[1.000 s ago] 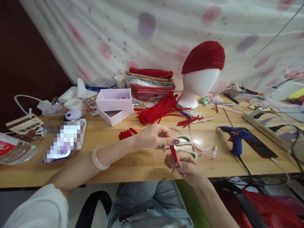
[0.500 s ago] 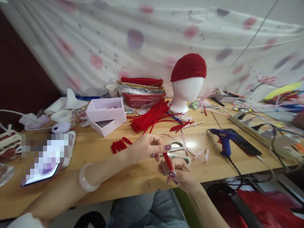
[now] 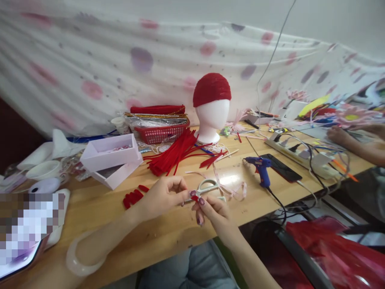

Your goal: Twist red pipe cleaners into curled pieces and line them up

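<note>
Between the fingertips of both hands is a short red pipe cleaner (image 3: 195,198), mostly covered by the fingers. My left hand (image 3: 168,196) pinches one end, and my right hand (image 3: 217,214) pinches it close by, thumb on top. Just behind the fingers lie light-handled scissors (image 3: 208,185), partly hidden. Several folded red pieces (image 3: 132,197) rest on the table left of my left wrist. Farther back spreads a bundle of red pipe cleaners (image 3: 173,155), with a few short red lengths (image 3: 212,160) to its right.
A white foam head (image 3: 210,118) wearing a red wrapped cap (image 3: 212,90) stands behind. A blue glue gun (image 3: 261,169), a dark phone (image 3: 281,167) and a power strip (image 3: 296,154) lie right. Left are a lilac box (image 3: 111,160) and lit phone (image 3: 24,241). Another person's hand (image 3: 341,136) is far right.
The view has turned right, so the table's things sit farther left. My hands have drawn closer together, and less of the red pipe cleaner shows. Another person's hands are now clearly visible.
</note>
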Action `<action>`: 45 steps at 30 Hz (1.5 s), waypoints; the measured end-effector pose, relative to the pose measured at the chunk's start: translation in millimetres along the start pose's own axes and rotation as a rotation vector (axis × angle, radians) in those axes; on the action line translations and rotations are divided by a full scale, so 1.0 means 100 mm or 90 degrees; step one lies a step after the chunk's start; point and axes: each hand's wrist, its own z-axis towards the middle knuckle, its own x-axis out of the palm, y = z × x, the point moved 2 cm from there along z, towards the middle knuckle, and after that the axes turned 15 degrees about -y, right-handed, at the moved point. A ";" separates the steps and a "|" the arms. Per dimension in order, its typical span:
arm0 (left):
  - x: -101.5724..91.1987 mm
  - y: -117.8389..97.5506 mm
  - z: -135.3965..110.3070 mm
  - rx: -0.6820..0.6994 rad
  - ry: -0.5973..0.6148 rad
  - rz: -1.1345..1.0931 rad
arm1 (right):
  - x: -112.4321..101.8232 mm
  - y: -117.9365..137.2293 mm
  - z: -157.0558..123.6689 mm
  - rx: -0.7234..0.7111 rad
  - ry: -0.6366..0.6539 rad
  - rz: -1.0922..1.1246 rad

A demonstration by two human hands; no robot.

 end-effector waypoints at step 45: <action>0.04 0.02 -0.01 -0.022 0.036 -0.186 | -0.64 0.65 0.36 -0.194 0.058 -0.710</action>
